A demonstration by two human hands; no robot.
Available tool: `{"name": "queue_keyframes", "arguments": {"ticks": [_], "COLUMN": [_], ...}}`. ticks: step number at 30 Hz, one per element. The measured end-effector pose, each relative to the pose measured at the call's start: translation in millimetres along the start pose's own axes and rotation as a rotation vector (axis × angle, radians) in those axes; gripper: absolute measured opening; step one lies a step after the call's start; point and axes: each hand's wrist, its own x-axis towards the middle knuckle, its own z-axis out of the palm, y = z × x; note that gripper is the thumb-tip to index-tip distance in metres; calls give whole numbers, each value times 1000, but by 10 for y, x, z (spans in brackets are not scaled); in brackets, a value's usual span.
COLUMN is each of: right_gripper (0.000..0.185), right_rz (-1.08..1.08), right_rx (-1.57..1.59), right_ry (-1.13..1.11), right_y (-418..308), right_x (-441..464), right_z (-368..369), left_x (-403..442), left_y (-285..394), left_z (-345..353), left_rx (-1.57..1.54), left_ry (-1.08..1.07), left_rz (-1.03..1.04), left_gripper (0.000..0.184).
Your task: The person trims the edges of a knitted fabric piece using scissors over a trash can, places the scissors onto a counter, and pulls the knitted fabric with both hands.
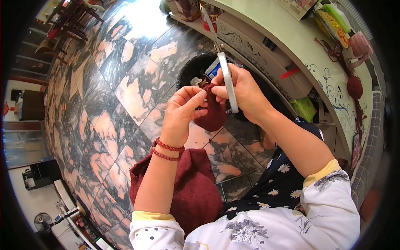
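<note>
A small dark red fuzzy piece, knitted or woollen (211, 116), hangs between my two hands. My left hand (184, 107), with red beads at the wrist, is closed in a pinch at its upper edge. My right hand (239, 89) pinches the same edge from the other side. Scissors with a pale grey handle (227, 83) are also held in my right hand, their blades pointing up and away. Whether a thread runs between my fingertips is too small to tell. Across my lap lies a larger dark red cloth (193, 187).
Below my hands stands a black bin (183, 75) with wrappers inside. A pale desk (287, 37) on the right bears dark red yarn (355, 87), a pink object (360, 46) and packets. Under it sits a green box (303, 109). Chairs (68, 21) stand far left on the marble floor.
</note>
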Motion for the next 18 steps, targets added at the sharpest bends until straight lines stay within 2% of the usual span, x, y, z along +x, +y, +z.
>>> {"name": "queue_keyframes", "arguments": {"ticks": [6, 12, 18], "right_gripper": [21, 23, 20], "right_rz": [-8, -131, 55], "right_rx": [-113, -217, 51], "right_ry": [-47, -55, -10], "right_y": [-16, 122, 65], "right_x": [9, 43, 11], "right_z": [-2, 7, -13], "left_x": [-22, 5, -2], "left_y": [40, 6, -9], "left_z": [34, -17, 10], "left_rx": [184, 175, 5], "left_ry": [-30, -58, -80], "left_rz": [13, -25, -35], "left_gripper": [12, 10, 7]}}
